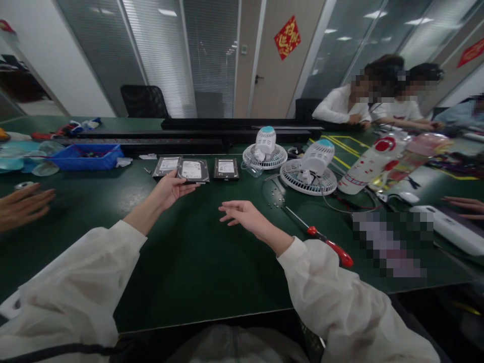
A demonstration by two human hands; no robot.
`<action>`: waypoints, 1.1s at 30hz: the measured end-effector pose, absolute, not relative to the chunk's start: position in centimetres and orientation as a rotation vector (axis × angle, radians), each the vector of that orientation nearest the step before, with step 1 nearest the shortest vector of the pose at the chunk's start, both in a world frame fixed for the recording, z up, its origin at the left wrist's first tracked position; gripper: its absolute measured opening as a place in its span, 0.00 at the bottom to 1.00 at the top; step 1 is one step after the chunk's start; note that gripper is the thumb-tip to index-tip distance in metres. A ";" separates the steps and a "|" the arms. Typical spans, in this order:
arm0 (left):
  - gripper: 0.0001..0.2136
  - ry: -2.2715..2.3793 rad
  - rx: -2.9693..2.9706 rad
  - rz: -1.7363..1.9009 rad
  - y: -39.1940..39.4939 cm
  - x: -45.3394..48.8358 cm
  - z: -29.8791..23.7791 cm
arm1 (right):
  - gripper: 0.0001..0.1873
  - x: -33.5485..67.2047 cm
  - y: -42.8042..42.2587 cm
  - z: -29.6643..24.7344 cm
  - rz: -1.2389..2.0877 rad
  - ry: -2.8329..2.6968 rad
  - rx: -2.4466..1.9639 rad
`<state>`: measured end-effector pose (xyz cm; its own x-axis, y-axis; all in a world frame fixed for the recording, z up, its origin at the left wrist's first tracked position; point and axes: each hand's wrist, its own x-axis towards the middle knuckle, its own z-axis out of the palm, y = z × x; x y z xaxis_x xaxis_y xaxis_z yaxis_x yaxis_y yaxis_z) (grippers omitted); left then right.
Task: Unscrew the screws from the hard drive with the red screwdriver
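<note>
My left hand [173, 190] is at the near left edge of a hard drive [193, 170], thumb on its top and fingers stretched along its front. This drive overlaps a second hard drive [166, 165] on its left. A smaller drive [226, 169] lies by itself to the right. My right hand [242, 216] hovers over the green table with nothing in it, its fingers loosely apart. To its right lie several small screws [277, 201] and a screwdriver [321, 236] with a red and black handle.
Two white fans [308, 174] stand face down at the back, beside bottles [372, 161]. A blue bin [88, 157] sits at the back left. Black rails [189, 138] run across the table [196, 282]. Another person's hand [26, 206] reaches in from the left; people sit at the far right.
</note>
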<state>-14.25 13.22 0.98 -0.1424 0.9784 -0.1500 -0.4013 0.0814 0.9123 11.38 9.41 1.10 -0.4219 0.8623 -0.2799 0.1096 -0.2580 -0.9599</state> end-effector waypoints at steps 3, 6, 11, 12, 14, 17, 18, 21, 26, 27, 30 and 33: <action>0.30 1.112 0.748 1.396 15.2 -14.7 0.7 | 0.15 11.9 9.3 0.4 1.734 -1.504 -1.236; 0.31 1.166 0.763 1.356 16.9 -14.9 0.4 | 0.14 12.3 9.2 0.0 1.711 -1.556 -1.242; 0.28 1.250 0.779 1.304 19.0 -14.9 0.0 | 0.14 12.5 9.0 0.1 1.670 -1.648 -1.237; 0.28 1.267 0.781 1.293 19.4 -14.9 -0.1 | 0.14 12.4 8.9 0.2 1.663 -1.669 -1.237; 0.29 1.301 0.782 1.274 20.2 -14.8 -0.3 | 0.15 12.4 8.9 0.4 1.652 -1.709 -1.241; 0.28 1.349 0.789 1.257 21.0 -14.8 -0.4 | 0.16 12.3 8.9 0.6 1.643 -1.759 -1.253; 0.27 1.366 0.794 1.253 21.2 -14.8 -0.4 | 0.16 12.4 8.9 0.6 1.640 -1.771 -1.258; 0.21 1.428 0.817 1.237 21.6 -14.8 -0.2 | 0.16 12.4 9.1 0.4 1.633 -1.801 -1.266; 0.14 1.547 0.844 1.167 22.2 -14.8 0.3 | 0.17 12.5 9.1 0.1 1.615 -1.858 -1.246; 0.14 1.573 0.849 1.155 22.3 -14.7 0.4 | 0.17 12.4 9.1 0.0 1.615 -1.871 -1.238; 0.15 1.655 0.886 1.142 22.6 -14.2 0.1 | 0.17 12.4 9.0 0.1 1.619 -1.909 -1.209; 0.15 1.744 0.944 1.141 22.8 -13.4 -0.6 | 0.17 12.4 8.9 0.2 1.617 -1.929 -1.198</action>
<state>-13.45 22.79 -0.63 -0.3753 0.8969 -0.2339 0.1452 0.3061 0.9409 12.41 8.95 0.18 -0.5801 0.7773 -0.2435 0.3753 -0.0103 -0.9268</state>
